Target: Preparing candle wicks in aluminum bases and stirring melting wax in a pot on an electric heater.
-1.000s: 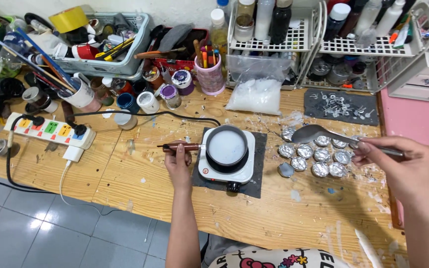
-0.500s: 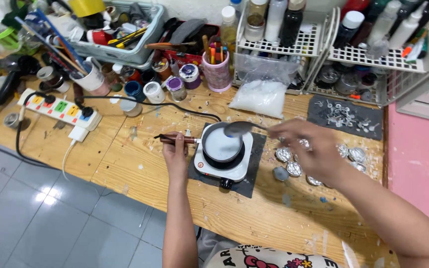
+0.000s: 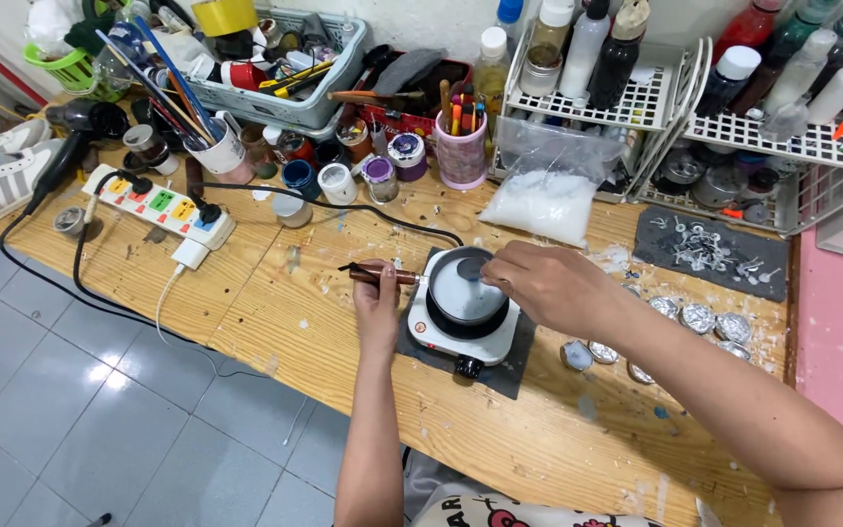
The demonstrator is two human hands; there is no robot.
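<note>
Pan (image 3: pixel 464 289): small, light, holds hot liquid wax; likely spills if tilted.
Left hand (image 3: pixel 378 310): fingers clamped on wooden handle (image 3: pixel 379 274).
Right hand (image 3: pixel 548 286): fingers closed on spoon (image 3: pixel 469 266) over pan.

One small pot (image 3: pixel 462 290), one hotplate (image 3: pixel 461 330), one power strip (image 3: pixel 160 206), five visible foil cups (image 3: pixel 700 317), two hands.

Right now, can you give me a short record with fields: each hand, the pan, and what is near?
left hand: holds the brown handle of the small pan
right hand: holds a spoon dipped into the pan
pan: sits on a white hot plate, white liquid inside
near: foil cups, bag of white flakes, power strip
</note>
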